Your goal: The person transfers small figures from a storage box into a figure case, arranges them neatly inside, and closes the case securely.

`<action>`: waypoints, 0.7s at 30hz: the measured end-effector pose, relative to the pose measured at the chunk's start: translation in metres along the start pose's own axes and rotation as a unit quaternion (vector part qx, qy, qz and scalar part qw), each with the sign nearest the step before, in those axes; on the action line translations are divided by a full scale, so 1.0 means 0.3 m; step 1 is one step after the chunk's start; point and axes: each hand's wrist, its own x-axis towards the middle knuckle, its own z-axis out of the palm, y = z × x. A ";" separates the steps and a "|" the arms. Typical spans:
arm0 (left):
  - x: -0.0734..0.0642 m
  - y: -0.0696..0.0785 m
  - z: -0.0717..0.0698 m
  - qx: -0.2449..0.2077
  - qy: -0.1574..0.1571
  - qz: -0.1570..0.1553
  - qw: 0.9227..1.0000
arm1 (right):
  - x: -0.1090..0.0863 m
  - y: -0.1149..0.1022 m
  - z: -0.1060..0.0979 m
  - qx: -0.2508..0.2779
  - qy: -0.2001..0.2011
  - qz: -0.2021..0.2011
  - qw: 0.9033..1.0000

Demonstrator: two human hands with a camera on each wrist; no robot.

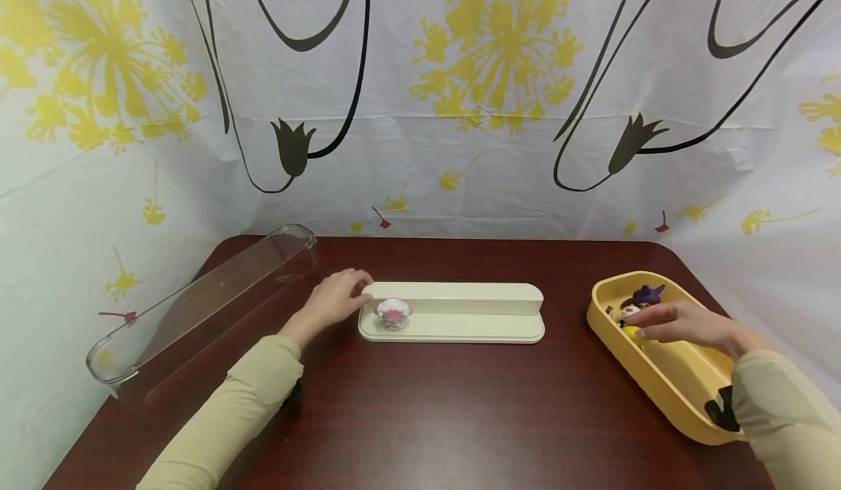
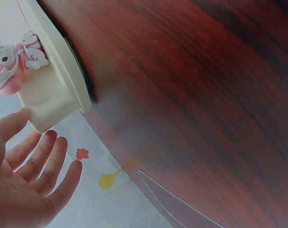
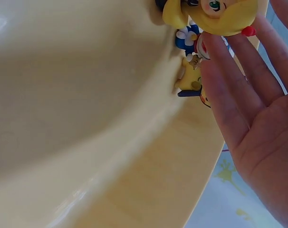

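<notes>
My left hand (image 1: 336, 296) is at the left end of a cream stepped display stand (image 1: 460, 327), its thumb and fingertips on either side of the raised step. A small pink-and-white figurine (image 1: 393, 314) sits on the lower level beside it. Over the yellow tray (image 1: 690, 362), my right hand (image 1: 686, 323) pinches a yellow-haired figurine (image 3: 220, 21) at its fingertips. Behind it in the right wrist view are a blue-and-white figurine (image 3: 187, 40) and a yellow figurine (image 3: 188, 78), close to the tray wall.
A clear plastic cover (image 1: 210, 300) lies slantwise at the table's left side. In the yellow tray are a purple figurine (image 1: 647, 295) at the far end and a black piece (image 1: 723, 408) at the near end. Patterned white cloth (image 1: 420, 205) surrounds the dark wooden table (image 1: 420, 410).
</notes>
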 end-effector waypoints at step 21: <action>0.000 -0.004 0.003 -0.002 0.006 0.004 1.000 | 0.014 0.025 0.022 -0.004 -0.022 0.022 1.000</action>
